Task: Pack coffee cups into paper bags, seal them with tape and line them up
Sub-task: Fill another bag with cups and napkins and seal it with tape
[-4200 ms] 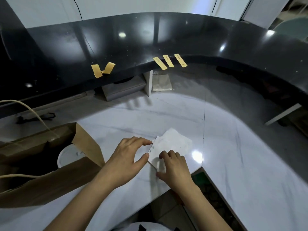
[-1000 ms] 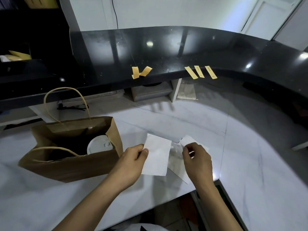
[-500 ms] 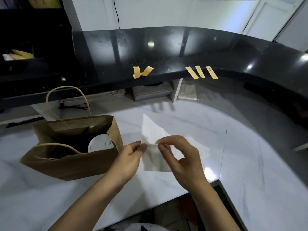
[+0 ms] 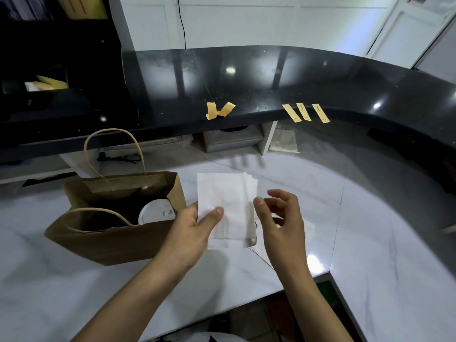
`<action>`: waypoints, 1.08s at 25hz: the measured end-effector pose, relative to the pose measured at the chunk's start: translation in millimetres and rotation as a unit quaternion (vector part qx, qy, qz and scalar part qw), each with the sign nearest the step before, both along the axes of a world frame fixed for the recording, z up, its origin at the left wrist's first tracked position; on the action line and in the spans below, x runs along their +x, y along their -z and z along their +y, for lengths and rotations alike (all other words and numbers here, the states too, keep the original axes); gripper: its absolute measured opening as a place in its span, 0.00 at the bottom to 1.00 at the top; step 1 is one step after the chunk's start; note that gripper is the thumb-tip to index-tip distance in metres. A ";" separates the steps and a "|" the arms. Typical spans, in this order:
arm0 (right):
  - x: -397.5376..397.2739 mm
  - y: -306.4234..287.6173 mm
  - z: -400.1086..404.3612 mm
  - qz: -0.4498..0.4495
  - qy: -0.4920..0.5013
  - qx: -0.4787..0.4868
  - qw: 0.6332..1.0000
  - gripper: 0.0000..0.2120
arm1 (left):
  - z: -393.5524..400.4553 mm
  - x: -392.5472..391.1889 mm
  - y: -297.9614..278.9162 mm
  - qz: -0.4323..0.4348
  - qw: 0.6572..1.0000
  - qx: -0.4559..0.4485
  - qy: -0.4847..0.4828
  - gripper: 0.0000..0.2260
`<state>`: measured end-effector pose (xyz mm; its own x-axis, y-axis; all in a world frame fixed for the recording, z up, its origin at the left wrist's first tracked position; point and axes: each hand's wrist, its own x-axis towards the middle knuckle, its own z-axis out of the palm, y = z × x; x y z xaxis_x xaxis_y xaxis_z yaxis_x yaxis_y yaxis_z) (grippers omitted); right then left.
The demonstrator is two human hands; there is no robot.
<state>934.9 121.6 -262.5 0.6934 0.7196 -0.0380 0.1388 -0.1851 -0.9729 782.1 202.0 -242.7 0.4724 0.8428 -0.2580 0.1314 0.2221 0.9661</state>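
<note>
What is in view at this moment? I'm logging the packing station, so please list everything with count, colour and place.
paper bag: one, brown, open, on the white counter, left.
coffee cup: one, white lid showing, inside the bag.
napkins: a small white stack, held above the counter, centre.
tape strips: five, yellow, stuck along the black ledge's edge; two curled at centre, three side by side to the right.
white counter: one, marbled, foreground.
black ledge: one, glossy, curved, behind.
left hand: grip on the napkins' lower left.
right hand: open, empty, just right of the napkins.
</note>
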 end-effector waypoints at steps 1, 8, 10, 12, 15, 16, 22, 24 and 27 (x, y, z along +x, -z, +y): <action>3.3 -0.4 2.3 0.071 -0.022 -0.035 0.997 0.20 | 0.2 -1.4 -3.7 -0.013 1.000 0.003 -0.002 0.07; 4.0 -18.4 16.6 0.360 -0.232 0.061 0.901 0.18 | 0.4 -22.9 -36.1 -0.032 0.997 0.065 0.007 0.07; 1.4 -26.2 24.8 0.348 -0.223 0.075 0.907 0.17 | -1.3 -32.5 -46.2 -0.038 0.996 0.078 0.032 0.13; -0.2 -31.9 34.3 0.330 -0.196 0.084 0.919 0.16 | -3.6 -42.7 -58.3 -0.041 0.992 0.101 0.061 0.15; -3.6 -42.0 49.8 0.305 -0.141 0.101 0.936 0.11 | -5.1 -63.8 -76.8 -0.028 0.986 0.159 0.032 0.15; -5.0 -45.2 55.2 0.303 -0.132 0.107 0.938 0.09 | -4.1 -72.7 -82.5 -0.024 0.984 0.175 0.010 0.16; -18.8 -57.1 82.9 0.262 -0.101 0.118 0.953 0.12 | 5.6 -122.6 -108.8 -0.034 0.953 0.278 -0.112 0.12; -27.5 -58.1 88.7 0.221 -0.098 0.127 0.962 0.09 | 15.0 -137.0 -105.6 -0.015 0.929 0.326 -0.173 0.11; -44.9 -58.6 92.6 0.140 -0.083 0.156 0.974 0.07 | 32.3 -155.9 -90.8 0.064 0.897 0.380 -0.217 0.10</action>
